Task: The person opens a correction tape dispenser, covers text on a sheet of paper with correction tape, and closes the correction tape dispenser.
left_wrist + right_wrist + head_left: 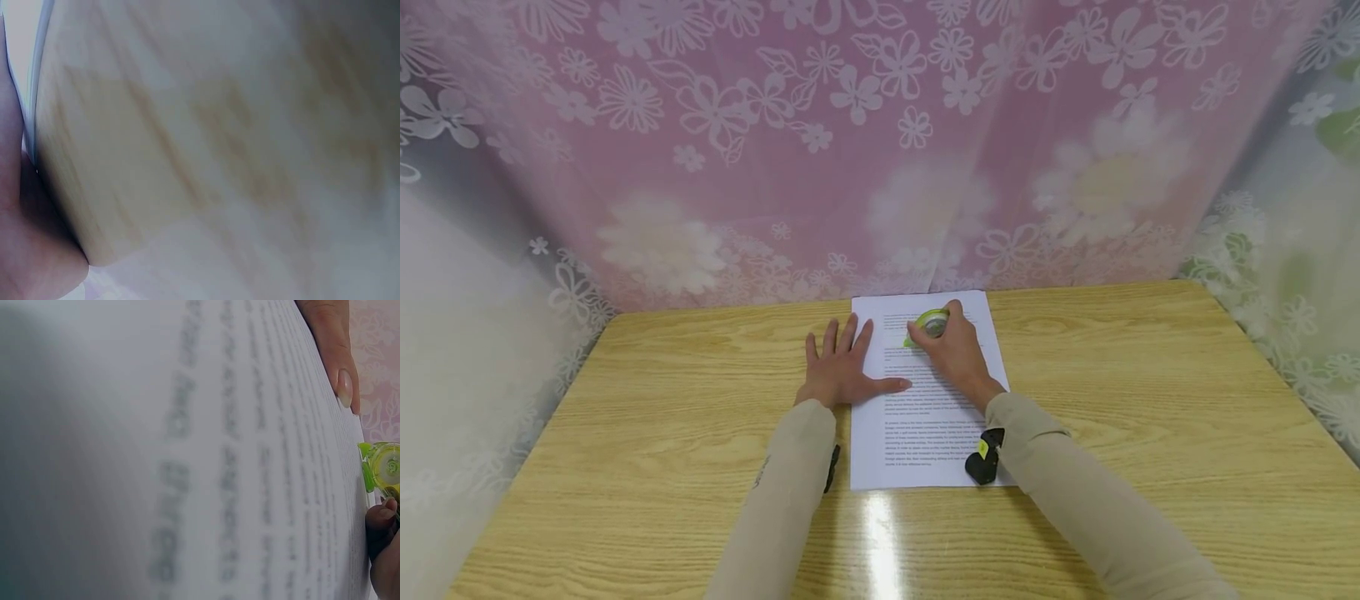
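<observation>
A stack of printed paper [868, 450] lies on the wooden table, its far end near the back edge. My left hand [842, 373] rests with spread fingers across the paper's left edge, the thumb pointing over the text. Between the thumb and fingers of my right hand [958, 357] is a green correction tape [934, 320], held over the upper lines of print. The right wrist view shows the correction tape [384, 465] with its green tip at the page; whether it touches cannot be told. Only part of the left hand [31, 250] appears in the left wrist view.
The wood-grained table [700, 483] extends to both sides of the paper. Behind it hangs a pink flowered curtain [775, 192], close to the table's back edge. A black wrist device [985, 458] hangs below the right sleeve, over the page's lower right corner.
</observation>
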